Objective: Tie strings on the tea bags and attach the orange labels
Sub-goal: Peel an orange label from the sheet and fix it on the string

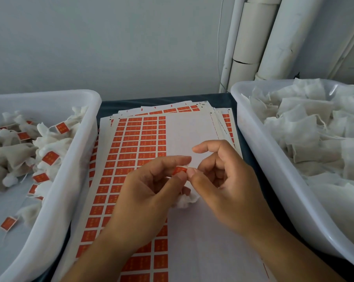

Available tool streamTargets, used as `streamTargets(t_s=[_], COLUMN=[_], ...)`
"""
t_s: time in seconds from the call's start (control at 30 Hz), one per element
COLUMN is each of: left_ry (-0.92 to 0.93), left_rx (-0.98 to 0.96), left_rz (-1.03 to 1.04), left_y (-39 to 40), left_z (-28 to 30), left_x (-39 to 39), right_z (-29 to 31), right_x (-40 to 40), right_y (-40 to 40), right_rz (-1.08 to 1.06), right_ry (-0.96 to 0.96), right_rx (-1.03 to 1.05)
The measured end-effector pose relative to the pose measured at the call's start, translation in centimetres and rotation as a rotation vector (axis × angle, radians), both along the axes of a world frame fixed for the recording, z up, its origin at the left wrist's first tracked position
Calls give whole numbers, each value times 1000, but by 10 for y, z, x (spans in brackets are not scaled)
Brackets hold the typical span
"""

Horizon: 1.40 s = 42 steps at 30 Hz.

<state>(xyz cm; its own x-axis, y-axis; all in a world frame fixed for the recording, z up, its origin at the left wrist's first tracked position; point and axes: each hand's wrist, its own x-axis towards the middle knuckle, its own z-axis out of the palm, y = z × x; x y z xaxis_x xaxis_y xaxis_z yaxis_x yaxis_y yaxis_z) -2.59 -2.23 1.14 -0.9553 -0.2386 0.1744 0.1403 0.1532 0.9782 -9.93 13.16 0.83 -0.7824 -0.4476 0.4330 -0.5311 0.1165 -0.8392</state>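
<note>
Over the middle of the sticker sheets, my left hand (149,190) and my right hand (223,176) meet at a small orange label (179,170). Both hands pinch it between thumb and forefinger. A white tea bag (187,198) hangs just below the label, partly hidden behind my left hand; its string is too thin to make out. The top label sheet (131,143) shows rows of orange labels on its left half and a bare white backing on its right half.
A white tub (78,151) on the left holds several tea bags with orange labels attached. A white tub (251,143) on the right is piled with plain tea bags. White pipes (253,37) stand against the wall behind. A dark cloth covers the table.
</note>
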Motion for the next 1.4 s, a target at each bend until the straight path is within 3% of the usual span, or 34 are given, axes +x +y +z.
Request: streamTargets(t_s=[0.2,0.37,0.63,0.97,1.4], left_ry=[47,35,-12,1,-76], left_rx=[-11,-9,-14,-2,8], left_rz=[19,0,-24,49,214], left_y=[-1,1,6,11,19], left_z=[0,0,2,-1,-3], left_x=[0,1,0,-1,-3], right_z=[1,5,2,-3,-4], right_x=[-5,-7,-7,-5,6], right_y=[3,5,4,1,-9], right_rz=[-33,112,81,38,-76], right_ry=[-179,-395,-233,-260,-161], right_rx=[162,58,60,77,66])
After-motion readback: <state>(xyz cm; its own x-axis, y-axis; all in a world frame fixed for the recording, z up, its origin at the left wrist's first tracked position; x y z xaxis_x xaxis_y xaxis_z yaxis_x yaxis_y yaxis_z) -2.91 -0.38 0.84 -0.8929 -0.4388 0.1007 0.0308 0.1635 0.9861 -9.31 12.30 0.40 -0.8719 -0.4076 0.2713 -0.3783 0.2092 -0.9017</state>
